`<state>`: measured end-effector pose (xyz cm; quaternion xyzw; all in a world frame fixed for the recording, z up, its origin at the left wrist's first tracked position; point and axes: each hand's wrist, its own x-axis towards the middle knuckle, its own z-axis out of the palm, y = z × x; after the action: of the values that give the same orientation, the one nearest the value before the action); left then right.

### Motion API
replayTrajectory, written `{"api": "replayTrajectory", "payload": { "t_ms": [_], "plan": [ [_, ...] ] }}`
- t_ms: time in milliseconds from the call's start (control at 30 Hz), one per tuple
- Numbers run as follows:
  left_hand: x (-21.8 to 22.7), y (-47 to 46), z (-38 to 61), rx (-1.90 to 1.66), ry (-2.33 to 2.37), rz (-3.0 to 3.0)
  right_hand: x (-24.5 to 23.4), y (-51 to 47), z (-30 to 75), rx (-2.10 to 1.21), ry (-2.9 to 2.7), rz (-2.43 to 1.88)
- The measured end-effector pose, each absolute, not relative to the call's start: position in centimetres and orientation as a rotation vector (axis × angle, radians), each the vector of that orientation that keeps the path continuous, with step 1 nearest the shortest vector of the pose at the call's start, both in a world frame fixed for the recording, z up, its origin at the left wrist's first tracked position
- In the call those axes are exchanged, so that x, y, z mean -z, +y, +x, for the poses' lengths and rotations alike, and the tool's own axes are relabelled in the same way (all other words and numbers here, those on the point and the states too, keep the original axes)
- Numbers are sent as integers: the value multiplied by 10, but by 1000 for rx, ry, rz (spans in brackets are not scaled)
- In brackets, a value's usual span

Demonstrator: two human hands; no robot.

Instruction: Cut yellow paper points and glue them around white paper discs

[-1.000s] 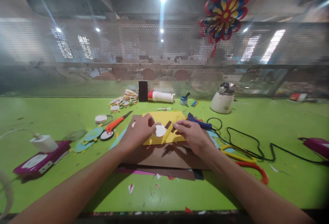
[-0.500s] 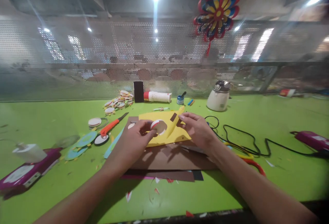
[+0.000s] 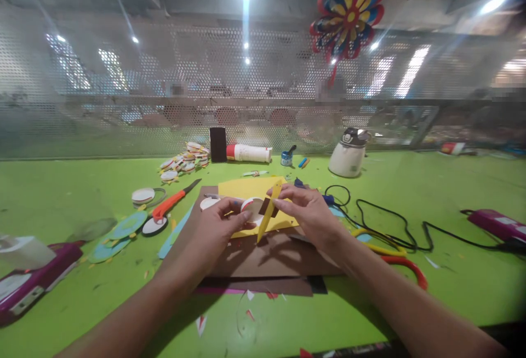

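Observation:
My left hand (image 3: pixel 217 226) is closed on a small white paper ring (image 3: pixel 252 210) with a red stripe, its open side turned toward me. Between the thumb and fingers of my right hand (image 3: pixel 306 205) is a narrow, pointed yellow paper strip (image 3: pixel 270 213), held upright and tilted just beside the ring. A dark brown patch (image 3: pixel 265 206) shows by the strip; I cannot tell whether it is joined to it. Beneath both hands lie a yellow sheet (image 3: pixel 238 187) and a brown sheet (image 3: pixel 242 262). Another white disc (image 3: pixel 209 202) sits just behind my left hand.
Orange scissors or cutter (image 3: pixel 170 205) and blue discs (image 3: pixel 129 225) lie left. Behind stand a pile of white discs (image 3: pixel 187 160), a dark phone-like block (image 3: pixel 217 144), a white tube (image 3: pixel 250 154), a blue jar (image 3: pixel 286 157) and a jug (image 3: pixel 348 155). A black cable (image 3: pixel 394 232) runs right, near red-yellow handles (image 3: pixel 411 267).
My right hand has brought the yellow strip left and down, close to the ring. My left hand keeps its hold on the ring. The view has shifted slightly.

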<state>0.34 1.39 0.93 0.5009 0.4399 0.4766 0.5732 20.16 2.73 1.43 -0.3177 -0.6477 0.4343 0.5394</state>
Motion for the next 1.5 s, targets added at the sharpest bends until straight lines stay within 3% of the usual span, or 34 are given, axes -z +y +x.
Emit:
{"api": "replayTrajectory", "payload": {
  "t_ms": [433,700,900,1167,1300,1500],
  "plan": [
    [-12,5,12,-1088,783,1027,-19,13,189,-922,-1604,-886],
    [-19,-1,14,-1215,938,1364,-18,13,189,-728,-1667,-772],
    [-23,-6,12,-1297,917,1565,-23,10,196,-817,-1634,-582],
    [-17,-4,-6,-1731,859,2513,-33,13,207,-943,-1477,-569],
    [-26,-14,-11,-1781,744,3026,-30,21,209,-1045,-1295,-689],
    [-29,-22,-13,-1890,772,3096,-26,26,212,-1208,-1200,-650]
  ]
}}
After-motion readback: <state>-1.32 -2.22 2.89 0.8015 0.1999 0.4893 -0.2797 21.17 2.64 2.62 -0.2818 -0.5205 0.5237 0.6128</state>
